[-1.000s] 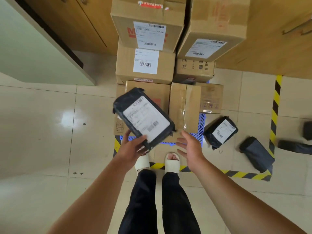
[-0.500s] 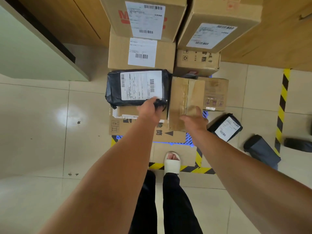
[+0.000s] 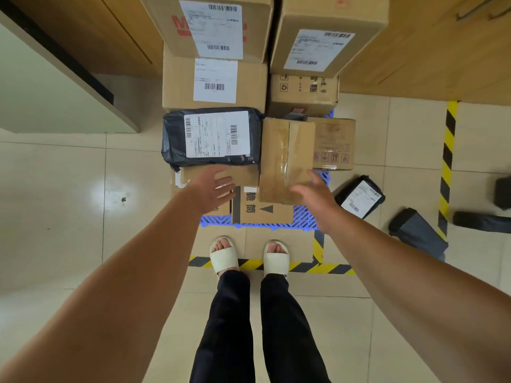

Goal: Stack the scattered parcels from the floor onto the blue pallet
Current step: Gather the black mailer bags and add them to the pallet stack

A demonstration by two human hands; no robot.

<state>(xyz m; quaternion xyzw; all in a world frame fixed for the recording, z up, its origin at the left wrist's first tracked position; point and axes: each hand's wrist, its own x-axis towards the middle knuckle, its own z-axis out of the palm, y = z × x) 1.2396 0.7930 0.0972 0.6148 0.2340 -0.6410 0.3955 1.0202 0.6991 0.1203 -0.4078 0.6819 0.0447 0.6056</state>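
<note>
The black plastic-wrapped parcel with a white label (image 3: 211,138) lies flat atop brown cardboard boxes (image 3: 287,150) on the blue plastic pallet (image 3: 304,217). Just before it, the left hand (image 3: 213,189) and right hand (image 3: 315,197) hover with fingers spread, holding nothing. A smaller black labelled parcel (image 3: 359,197) lies on the tiled floor (image 3: 55,217) to the right.

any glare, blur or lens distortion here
Head view: a bright glare patch sits on the glossy floor tile at left; the left hand and right hand look slightly smeared, while the label on the black parcel is fairly sharp; the wide lens swells the forearms near the bottom corners.
</note>
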